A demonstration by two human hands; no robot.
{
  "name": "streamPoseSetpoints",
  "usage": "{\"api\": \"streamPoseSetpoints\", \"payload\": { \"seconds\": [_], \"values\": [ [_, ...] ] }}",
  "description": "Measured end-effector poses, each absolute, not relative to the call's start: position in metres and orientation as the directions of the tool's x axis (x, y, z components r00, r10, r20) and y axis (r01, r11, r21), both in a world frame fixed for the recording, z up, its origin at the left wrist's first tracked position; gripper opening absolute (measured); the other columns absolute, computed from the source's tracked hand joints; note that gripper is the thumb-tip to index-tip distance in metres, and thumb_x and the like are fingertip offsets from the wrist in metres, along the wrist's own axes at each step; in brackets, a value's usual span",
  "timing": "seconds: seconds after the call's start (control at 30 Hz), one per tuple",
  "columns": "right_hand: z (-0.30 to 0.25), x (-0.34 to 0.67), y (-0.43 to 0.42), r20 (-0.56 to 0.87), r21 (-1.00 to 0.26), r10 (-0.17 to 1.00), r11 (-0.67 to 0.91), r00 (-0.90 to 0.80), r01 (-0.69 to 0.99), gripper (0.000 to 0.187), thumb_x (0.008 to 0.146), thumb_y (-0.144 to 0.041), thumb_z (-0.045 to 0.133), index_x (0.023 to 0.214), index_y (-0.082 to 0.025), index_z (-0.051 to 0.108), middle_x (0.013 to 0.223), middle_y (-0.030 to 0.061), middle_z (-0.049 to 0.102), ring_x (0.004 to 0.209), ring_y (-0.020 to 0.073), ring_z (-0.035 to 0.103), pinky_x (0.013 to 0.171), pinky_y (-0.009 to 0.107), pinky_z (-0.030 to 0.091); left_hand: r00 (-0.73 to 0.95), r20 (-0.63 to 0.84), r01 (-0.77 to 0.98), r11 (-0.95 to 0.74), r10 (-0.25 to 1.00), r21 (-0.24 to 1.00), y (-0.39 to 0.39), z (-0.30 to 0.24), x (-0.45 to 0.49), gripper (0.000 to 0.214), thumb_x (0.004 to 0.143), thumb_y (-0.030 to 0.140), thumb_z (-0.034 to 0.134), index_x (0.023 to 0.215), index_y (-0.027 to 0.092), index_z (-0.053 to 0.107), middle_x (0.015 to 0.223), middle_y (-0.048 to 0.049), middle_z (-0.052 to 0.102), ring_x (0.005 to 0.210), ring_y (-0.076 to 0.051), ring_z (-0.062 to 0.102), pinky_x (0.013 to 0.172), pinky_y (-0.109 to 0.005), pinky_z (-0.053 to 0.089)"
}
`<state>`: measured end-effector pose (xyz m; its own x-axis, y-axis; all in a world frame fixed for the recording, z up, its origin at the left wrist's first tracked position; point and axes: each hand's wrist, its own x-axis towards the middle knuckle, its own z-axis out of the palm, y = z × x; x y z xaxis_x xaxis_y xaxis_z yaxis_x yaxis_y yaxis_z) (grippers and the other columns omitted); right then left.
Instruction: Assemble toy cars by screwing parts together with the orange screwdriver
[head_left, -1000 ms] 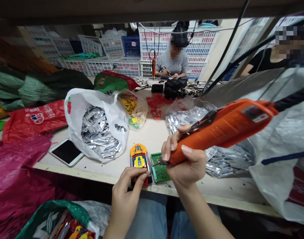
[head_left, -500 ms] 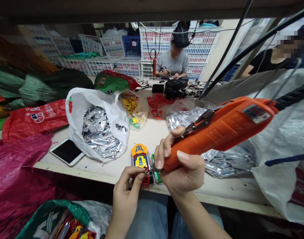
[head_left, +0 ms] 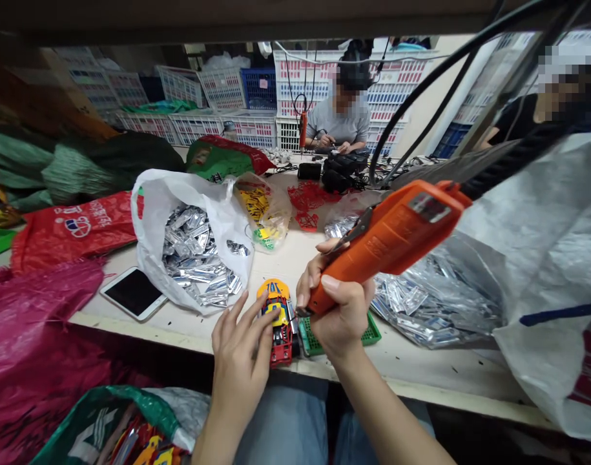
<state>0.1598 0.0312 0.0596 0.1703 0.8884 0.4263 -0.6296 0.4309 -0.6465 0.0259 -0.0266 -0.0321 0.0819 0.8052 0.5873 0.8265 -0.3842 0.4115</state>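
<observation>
My right hand [head_left: 341, 310] is wrapped round an orange electric screwdriver [head_left: 387, 239], its nose angled down and left. The tip points toward the right side of a yellow and red toy car [head_left: 276, 316] lying on the bench. My left hand [head_left: 241, 342] is open over the car's left side, fingers stretched out and fingertips reaching its top; how firmly they touch, I cannot tell. Partly behind my right hand, a green perforated tray [head_left: 371, 332] sits just right of the car.
Silvery parts fill a white bag [head_left: 147, 226] at left and a clear bag [head_left: 435, 294] at right. A white tablet [head_left: 133, 294] lies near the front edge. Yellow parts [head_left: 254, 203] and red pieces [head_left: 307, 200] lie farther back. A person [head_left: 343, 119] works opposite; cables hang overhead.
My left hand has gone from a pinch near the screwdriver tip to stretched fingers over the car. The screwdriver has shifted left and tilted steeper, uncovering more of the green tray.
</observation>
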Motion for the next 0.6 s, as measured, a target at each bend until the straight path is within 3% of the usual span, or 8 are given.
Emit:
{"api": "streamPoseSetpoints", "payload": {
  "seconds": [0.47,0.6],
  "values": [
    [0.048,0.152,0.039,0.433,-0.693,0.894,0.413,0.117,-0.591,0.027,0.072,-0.022,0.062,0.099,-0.02,0.063,0.062,-0.007,0.056,0.04,0.0079,0.05,0.042,0.022,0.035,0.103,0.59,0.871,-0.36,0.801,0.336,-0.028,-0.047,0.026,0.04,0.101,0.016,0.048,0.137,0.032,0.054,0.139,0.0004,0.066,0.14,-0.021,0.049,0.116,-0.043,0.024],
    [0.051,0.152,0.04,0.437,-0.735,0.895,0.41,0.086,-0.54,0.02,0.07,-0.023,0.063,0.09,-0.018,0.062,0.059,-0.0063,0.054,0.04,0.0082,0.05,0.042,0.023,0.035,0.095,0.595,0.871,-0.356,0.798,0.338,-0.028,-0.048,0.028,0.04,0.101,0.016,0.047,0.138,0.032,0.054,0.138,0.0001,0.067,0.139,-0.022,0.05,0.115,-0.043,0.024]
  ]
}}
